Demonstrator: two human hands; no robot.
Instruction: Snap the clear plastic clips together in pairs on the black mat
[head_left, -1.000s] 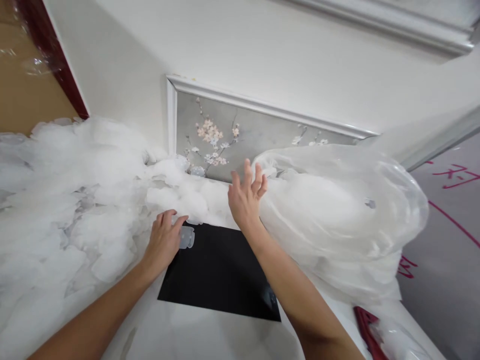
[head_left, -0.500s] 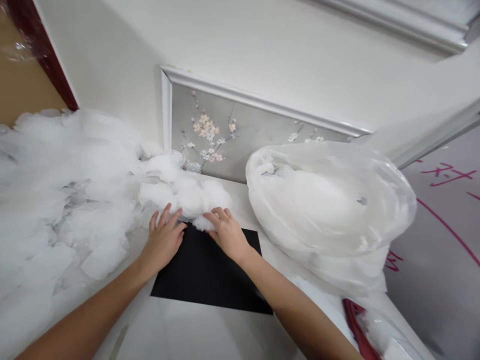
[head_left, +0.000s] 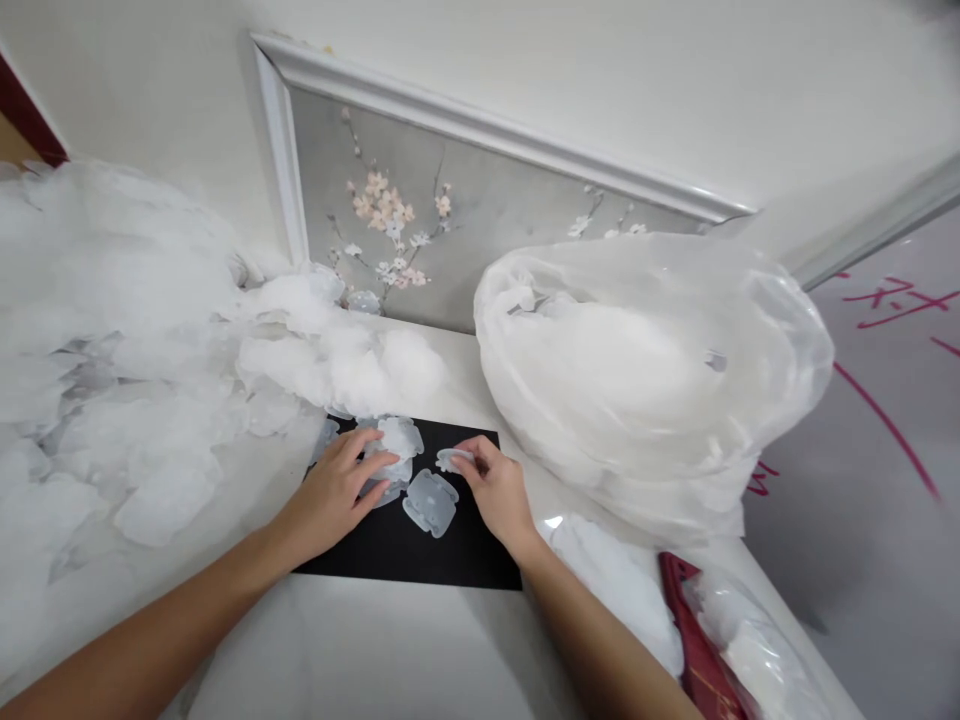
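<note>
A black mat lies on the white table in front of me. Several small translucent white plastic pieces are spread over its far half. My left hand lies flat on the mat with its fingers pressing on one of these pieces. My right hand pinches another small piece between thumb and fingers at the mat's far right. A big heap of the same white pieces covers the table to the left and reaches the mat's far edge.
A large clear plastic bag full of white pieces bulges at the right, close to my right hand. A framed blossom panel stands on the wall behind. A red packet lies at the lower right.
My right hand came down from the bag to the heap, then both hands dragged several pieces onto the mat. The view has tilted down and to the right.
</note>
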